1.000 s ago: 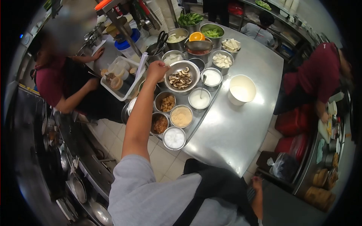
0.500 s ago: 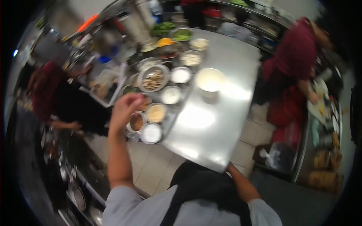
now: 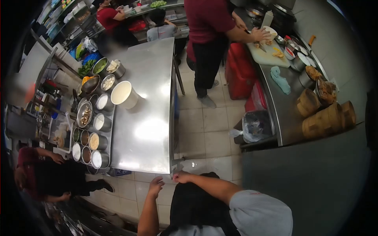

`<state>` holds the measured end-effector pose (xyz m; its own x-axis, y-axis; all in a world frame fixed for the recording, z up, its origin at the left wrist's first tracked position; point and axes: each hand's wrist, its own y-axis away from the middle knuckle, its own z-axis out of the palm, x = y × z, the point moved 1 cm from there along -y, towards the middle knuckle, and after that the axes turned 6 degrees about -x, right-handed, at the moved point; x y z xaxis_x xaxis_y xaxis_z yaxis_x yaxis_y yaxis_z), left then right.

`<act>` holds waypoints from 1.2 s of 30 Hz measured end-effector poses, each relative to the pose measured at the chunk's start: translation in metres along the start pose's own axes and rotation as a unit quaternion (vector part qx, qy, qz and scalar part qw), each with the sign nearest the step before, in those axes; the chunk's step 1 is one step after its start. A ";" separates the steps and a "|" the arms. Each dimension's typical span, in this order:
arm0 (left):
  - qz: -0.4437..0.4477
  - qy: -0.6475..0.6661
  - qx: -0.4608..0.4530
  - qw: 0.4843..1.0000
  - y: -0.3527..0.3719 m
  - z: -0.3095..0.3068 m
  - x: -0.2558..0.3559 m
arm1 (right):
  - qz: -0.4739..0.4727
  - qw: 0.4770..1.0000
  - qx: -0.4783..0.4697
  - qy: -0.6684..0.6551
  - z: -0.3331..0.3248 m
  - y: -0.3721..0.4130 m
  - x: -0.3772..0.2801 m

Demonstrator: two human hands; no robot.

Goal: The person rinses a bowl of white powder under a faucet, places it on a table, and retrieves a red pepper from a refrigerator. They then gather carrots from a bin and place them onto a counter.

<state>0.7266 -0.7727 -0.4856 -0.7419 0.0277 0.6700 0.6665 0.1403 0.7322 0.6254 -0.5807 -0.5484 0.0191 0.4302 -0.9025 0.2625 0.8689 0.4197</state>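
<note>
My left hand is raised just off the near edge of the steel table, its fingers apart and nothing in it. Close to its right, my right hand is near the table's corner with its fingers curled; what it holds, if anything, is too small to make out. A large cream-coloured tub stands on the table. Along the table's left side are metal containers, among them one of white powder, one of pale yellow stuff and a bowl of brown pieces.
A co-worker in dark red cuts food on a white board at the right counter. Another person stands at the lower left. Bamboo steamers, a blue-green cloth and a red bin are on the right.
The view has swung to the right. My left hand has come down from over the containers to the table's near edge, and my right hand now shows beside it.
</note>
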 end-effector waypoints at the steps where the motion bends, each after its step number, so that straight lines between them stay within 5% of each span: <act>1: 0.007 0.002 0.002 1.000 -0.015 0.015 -0.007 | 0.013 1.000 -0.006 -0.011 0.004 0.010 0.003; 3: -0.013 0.124 0.025 0.992 -0.044 0.040 -0.015 | 0.021 1.000 0.003 0.020 0.007 0.030 0.011; 5: 0.093 -0.019 0.037 0.995 -0.076 0.047 -0.038 | 0.005 0.997 0.072 -0.021 0.023 0.025 0.064; 6: -0.024 -0.022 0.044 0.998 -0.041 0.064 0.020 | 0.031 0.994 0.109 0.004 0.020 0.029 0.069; 7: 0.123 -0.152 0.006 0.981 -0.057 0.060 -0.006 | 0.050 0.989 0.132 0.034 0.017 0.037 0.067; 9: 0.044 -0.076 -0.052 0.995 -0.078 0.070 -0.017 | 0.114 0.983 0.145 -0.006 0.019 0.029 0.097; 10: 0.216 -0.129 -0.029 0.967 -0.036 0.077 0.010 | 0.067 0.986 0.141 0.063 0.011 0.033 0.084; 11: 0.100 0.140 -0.022 0.985 -0.025 0.089 0.023 | 0.006 0.985 0.164 0.050 0.007 0.039 0.073; 12: 0.001 0.401 -0.037 0.915 -0.021 0.095 0.026 | 0.040 0.989 0.139 0.022 0.008 0.037 0.082; 13: 0.011 0.383 -0.033 0.923 -0.023 0.091 0.008 | 0.042 0.987 0.098 0.117 0.006 0.042 0.072; 18: 0.008 0.477 0.098 0.874 0.013 0.061 -0.013 | -0.026 0.994 0.008 0.110 0.025 0.095 -0.030; 20: -0.045 0.433 0.137 0.890 0.022 0.074 -0.011 | -0.124 0.983 0.012 -0.133 0.043 0.114 -0.108; 21: -0.027 0.423 0.145 0.894 0.024 0.087 -0.005 | -0.128 0.983 0.008 -0.130 0.052 0.107 -0.124; 23: 0.004 0.421 0.138 0.897 0.029 0.114 0.008 | -0.243 0.939 0.223 0.096 0.056 0.099 -0.149; 27: 0.082 0.460 0.118 0.876 0.046 0.124 0.031 | -0.201 0.947 0.251 0.009 0.038 0.096 -0.187; 29: 0.117 0.483 0.107 0.861 0.059 0.113 0.041 | -0.388 0.885 0.245 0.082 0.025 0.094 -0.175; 30: 0.134 0.492 0.097 0.854 0.065 0.106 0.049 | -0.458 0.826 0.202 0.260 0.022 0.103 -0.174; 32: 0.154 0.506 0.084 0.844 0.082 0.099 0.059 | -0.430 0.805 0.151 0.379 0.019 0.114 -0.178; 36: 0.182 0.480 0.048 0.857 0.118 0.086 0.070 | -0.382 0.827 0.122 0.394 0.009 0.130 -0.226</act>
<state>0.7472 -0.6694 -0.3630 -0.0532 -0.7330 0.6781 0.7970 0.3779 0.4711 0.6643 -0.5668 -0.2909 -0.8523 -0.1111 -0.5111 0.0968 0.9268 -0.3629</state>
